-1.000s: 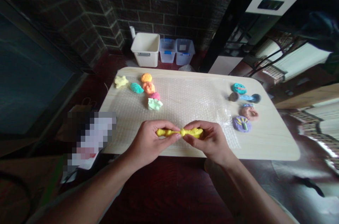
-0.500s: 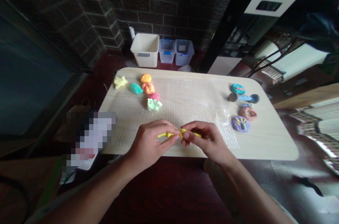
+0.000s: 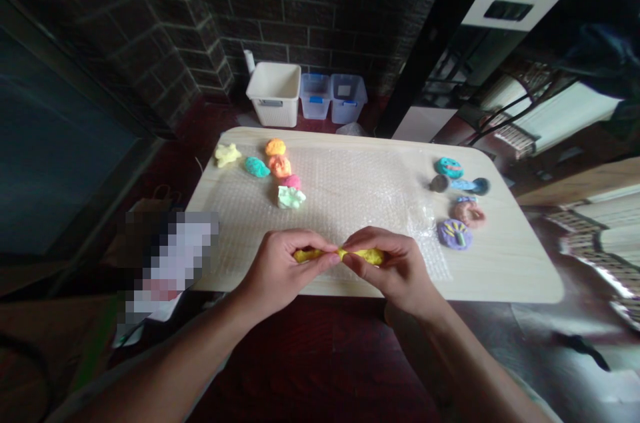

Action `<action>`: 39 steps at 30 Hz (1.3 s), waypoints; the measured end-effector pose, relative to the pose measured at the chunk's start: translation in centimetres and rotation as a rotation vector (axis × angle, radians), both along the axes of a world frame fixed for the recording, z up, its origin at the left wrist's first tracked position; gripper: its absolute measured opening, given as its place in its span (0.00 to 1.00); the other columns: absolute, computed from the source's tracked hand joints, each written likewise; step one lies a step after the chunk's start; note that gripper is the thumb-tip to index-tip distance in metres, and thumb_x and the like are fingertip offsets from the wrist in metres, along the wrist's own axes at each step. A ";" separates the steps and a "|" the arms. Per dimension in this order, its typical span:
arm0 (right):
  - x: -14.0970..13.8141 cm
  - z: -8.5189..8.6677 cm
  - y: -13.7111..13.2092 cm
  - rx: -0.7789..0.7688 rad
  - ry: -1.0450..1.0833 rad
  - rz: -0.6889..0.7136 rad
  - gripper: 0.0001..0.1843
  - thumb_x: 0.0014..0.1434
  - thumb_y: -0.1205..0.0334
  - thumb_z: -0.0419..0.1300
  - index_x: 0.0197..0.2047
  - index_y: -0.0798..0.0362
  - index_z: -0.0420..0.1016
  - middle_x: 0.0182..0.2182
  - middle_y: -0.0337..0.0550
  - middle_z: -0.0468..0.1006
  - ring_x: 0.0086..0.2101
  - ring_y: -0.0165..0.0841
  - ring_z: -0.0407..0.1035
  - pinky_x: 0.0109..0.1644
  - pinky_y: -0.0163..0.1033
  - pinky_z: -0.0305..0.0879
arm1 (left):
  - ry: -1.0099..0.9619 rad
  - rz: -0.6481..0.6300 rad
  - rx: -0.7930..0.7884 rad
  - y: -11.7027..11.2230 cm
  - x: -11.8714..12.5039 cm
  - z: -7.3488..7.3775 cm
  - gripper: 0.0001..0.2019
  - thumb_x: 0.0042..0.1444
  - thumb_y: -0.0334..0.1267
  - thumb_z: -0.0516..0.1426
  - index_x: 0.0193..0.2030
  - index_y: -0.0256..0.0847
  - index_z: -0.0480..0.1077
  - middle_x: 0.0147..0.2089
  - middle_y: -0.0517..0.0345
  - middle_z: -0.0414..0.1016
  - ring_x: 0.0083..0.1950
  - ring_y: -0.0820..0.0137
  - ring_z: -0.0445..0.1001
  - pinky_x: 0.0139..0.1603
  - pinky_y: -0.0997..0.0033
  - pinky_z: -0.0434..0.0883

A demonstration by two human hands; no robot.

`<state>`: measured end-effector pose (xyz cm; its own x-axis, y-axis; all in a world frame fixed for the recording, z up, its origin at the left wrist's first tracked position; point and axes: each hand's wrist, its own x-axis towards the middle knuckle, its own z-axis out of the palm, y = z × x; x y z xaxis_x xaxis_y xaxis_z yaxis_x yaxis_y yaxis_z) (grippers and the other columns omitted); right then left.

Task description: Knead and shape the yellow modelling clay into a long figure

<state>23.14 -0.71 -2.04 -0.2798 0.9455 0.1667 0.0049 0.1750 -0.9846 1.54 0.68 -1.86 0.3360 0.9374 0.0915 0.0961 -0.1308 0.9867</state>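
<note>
Over the near edge of the table, a piece of soft yellow clay (image 3: pixel 371 256) is pinched between both hands, its two ends sticking out sideways. My left hand (image 3: pixel 281 270) grips its left part with thumb and fingers closed. On the other side my right hand (image 3: pixel 397 268) pinches it close to the middle, fingertips nearly touching those of the left. The clay's middle is partly hidden by the fingertips. Beneath the hands lies a sheet of bubble wrap (image 3: pixel 345 190) on the light wooden table (image 3: pixel 510 256).
At the table's left are a pale yellow star-like lump (image 3: pixel 227 155), a teal lump (image 3: pixel 257 167), orange lumps (image 3: pixel 275 147), a pink one and a mint-green one (image 3: pixel 291 196). On the right sit a blue dumbbell shape (image 3: pixel 460 185) and a purple disc (image 3: pixel 455 234). Bins (image 3: pixel 275 93) stand behind.
Both hands have turned the yellow clay, so more of its right end shows and looks broader. My right fingers have shifted around it. The table pieces have not moved.
</note>
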 end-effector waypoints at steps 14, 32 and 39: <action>0.0 -0.9 0.2 -0.409 0.212 -0.009 0.11 0.56 0.59 0.77 0.40 0.55 0.86 0.26 0.42 0.84 0.26 0.28 0.76 0.33 0.32 0.74 | 0.137 -0.010 0.257 0.0 -0.1 0.3 0.04 0.61 0.32 0.68 0.42 0.41 0.83 0.39 0.56 0.86 0.38 0.70 0.83 0.40 0.75 0.76; 0.1 -0.4 -0.1 -0.329 0.131 0.011 0.13 0.61 0.56 0.74 0.47 0.52 0.84 0.32 0.43 0.85 0.31 0.32 0.79 0.37 0.37 0.76 | 0.120 -0.009 0.181 -0.2 -0.1 -0.3 0.03 0.63 0.35 0.66 0.41 0.40 0.82 0.40 0.54 0.85 0.40 0.68 0.83 0.41 0.72 0.76; 0.4 -0.5 0.1 -0.410 0.144 0.025 0.14 0.54 0.57 0.78 0.40 0.55 0.85 0.27 0.41 0.83 0.27 0.30 0.76 0.33 0.35 0.74 | 0.158 -0.053 0.172 -0.1 -0.3 0.1 0.04 0.61 0.35 0.68 0.42 0.41 0.81 0.38 0.56 0.84 0.38 0.69 0.81 0.40 0.73 0.75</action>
